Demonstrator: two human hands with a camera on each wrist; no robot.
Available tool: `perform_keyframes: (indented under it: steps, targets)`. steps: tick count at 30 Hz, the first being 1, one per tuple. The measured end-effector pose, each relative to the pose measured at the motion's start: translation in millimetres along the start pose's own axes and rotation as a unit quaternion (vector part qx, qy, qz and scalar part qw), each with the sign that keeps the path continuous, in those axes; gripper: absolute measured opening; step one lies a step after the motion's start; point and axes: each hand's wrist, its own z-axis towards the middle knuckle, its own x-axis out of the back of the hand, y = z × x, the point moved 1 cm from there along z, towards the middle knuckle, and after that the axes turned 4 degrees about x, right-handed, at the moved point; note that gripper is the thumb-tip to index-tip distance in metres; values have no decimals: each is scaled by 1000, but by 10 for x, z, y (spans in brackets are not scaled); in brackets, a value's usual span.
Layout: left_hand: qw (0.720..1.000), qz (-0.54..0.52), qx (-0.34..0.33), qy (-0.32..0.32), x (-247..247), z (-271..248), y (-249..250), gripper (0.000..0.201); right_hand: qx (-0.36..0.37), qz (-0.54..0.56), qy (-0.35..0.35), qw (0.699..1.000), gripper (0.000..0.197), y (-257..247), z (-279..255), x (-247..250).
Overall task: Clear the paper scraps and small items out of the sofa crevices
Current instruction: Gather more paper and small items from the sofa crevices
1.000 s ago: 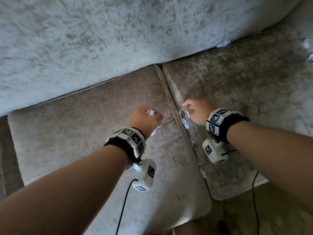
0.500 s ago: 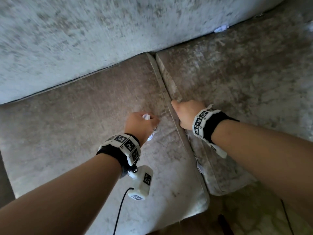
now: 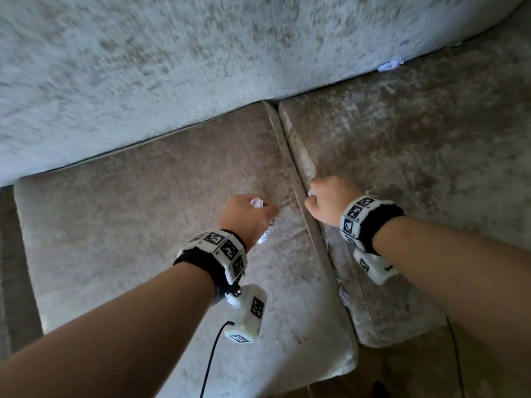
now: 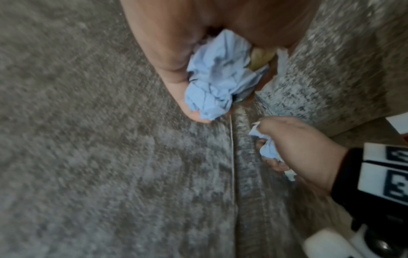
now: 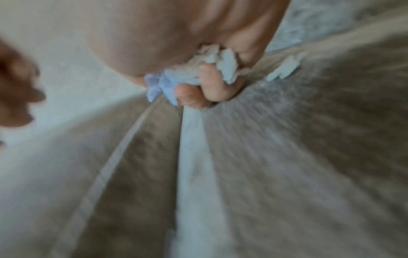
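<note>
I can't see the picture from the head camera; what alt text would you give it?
Two hands, each clutching crumpled paper, hover over the seam between two grey sofa cushions: left hand, right hand. More scraps sit in the seam, and another scrap lies under the backrest.

Soft, dim daylight fell from the upper right of the head view, leaving the lower left darker. The backrest (image 3: 143, 67) was smeared by motion blur and bowed by wide-angle distortion. The left wrist view was moderately sharp at centre, streaked at its edges. The right wrist view was heavily blurred, washed pale at left.
</note>
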Motion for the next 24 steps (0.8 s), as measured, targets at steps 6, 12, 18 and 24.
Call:
perform_keyframes:
  steps: [6, 12, 18, 24]
  targets:
    - [996, -70, 43, -21, -146, -15, 72, 17, -192, 504, 14, 842, 27, -4, -82, 180]
    - [988, -106, 69, -84, -278, -127, 247, 8, -147, 759, -109, 625, 30, -217, -266, 260]
    - [977, -151, 91, -123, -369, -195, 319, 18, -144, 775, -170, 591, 15, -165, -348, 281]
    - [963, -161, 164, -141, -420, -235, 299, 42, -134, 775, -189, 588, 14, -114, -444, 207]
